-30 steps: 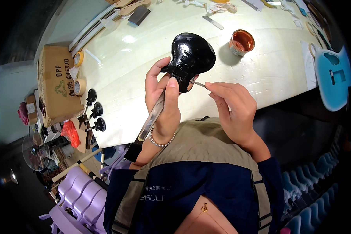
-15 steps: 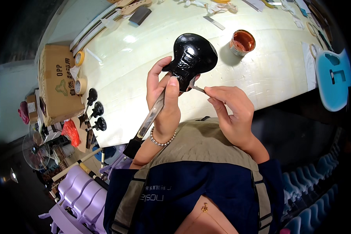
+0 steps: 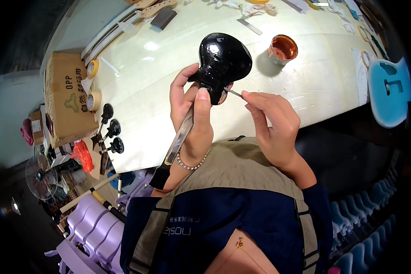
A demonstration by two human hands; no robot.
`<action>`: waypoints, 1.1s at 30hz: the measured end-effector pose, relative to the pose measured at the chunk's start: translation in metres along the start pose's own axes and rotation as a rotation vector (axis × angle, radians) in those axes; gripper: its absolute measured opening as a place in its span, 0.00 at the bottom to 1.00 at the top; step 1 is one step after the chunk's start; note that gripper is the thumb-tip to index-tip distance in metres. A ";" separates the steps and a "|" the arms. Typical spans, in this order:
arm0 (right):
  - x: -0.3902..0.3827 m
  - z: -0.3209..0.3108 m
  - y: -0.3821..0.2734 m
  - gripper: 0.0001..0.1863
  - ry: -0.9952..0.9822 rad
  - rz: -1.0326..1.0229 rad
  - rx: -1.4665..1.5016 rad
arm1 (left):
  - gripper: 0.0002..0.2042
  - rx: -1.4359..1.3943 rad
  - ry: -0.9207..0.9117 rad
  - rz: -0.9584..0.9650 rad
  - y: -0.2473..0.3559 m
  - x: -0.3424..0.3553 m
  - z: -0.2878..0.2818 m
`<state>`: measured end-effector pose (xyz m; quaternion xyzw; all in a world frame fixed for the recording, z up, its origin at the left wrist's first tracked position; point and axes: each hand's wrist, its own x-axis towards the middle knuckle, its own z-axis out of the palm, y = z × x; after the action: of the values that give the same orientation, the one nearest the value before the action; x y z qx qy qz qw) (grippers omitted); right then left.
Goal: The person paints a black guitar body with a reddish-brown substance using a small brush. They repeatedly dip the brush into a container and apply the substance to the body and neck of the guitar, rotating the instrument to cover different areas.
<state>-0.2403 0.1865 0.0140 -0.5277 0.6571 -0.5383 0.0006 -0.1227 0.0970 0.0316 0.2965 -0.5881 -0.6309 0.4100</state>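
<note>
a glossy black guitar-shaped body [image 3: 226, 55] is being gripped by the left hand [image 3: 197, 118], just beyond its thumb [image 3: 202, 97]; below, a grey strip [image 3: 180, 137] is being held. a thin grey tool [image 3: 234, 92] is being pinched by the right hand [image 3: 278, 125], its tip being held at the body's edge. beyond those fingers, an orange-stained can [image 3: 276, 57] is being supported by the table [image 3: 326, 86].

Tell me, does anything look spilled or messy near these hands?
No spill shows, but the round, open can on the glossy cream tabletop, beyond the right hand, looks messy: reddish-brown smears coat its inner wall and rim.
</note>
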 end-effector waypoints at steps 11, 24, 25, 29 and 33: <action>-0.010 -0.004 -0.010 0.13 -0.115 -0.038 -0.033 | 0.23 -0.037 -0.022 -0.024 -0.002 0.000 0.001; -0.024 -0.026 -0.001 0.08 -0.070 0.560 0.504 | 0.22 -0.220 0.009 -0.106 0.001 0.002 -0.001; -0.024 -0.026 0.001 0.08 -0.066 0.575 0.527 | 0.22 -0.218 0.014 -0.103 0.002 0.001 -0.001; -0.026 -0.025 0.008 0.09 -0.059 0.717 0.619 | 0.23 -0.146 0.018 -0.104 0.005 0.000 -0.001; -0.030 -0.020 0.022 0.14 0.017 0.798 0.751 | 0.24 -0.135 0.011 -0.120 0.003 -0.001 -0.001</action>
<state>-0.2537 0.2185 -0.0097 -0.1965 0.5690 -0.6981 0.3876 -0.1204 0.0978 0.0346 0.3063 -0.5230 -0.6910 0.3940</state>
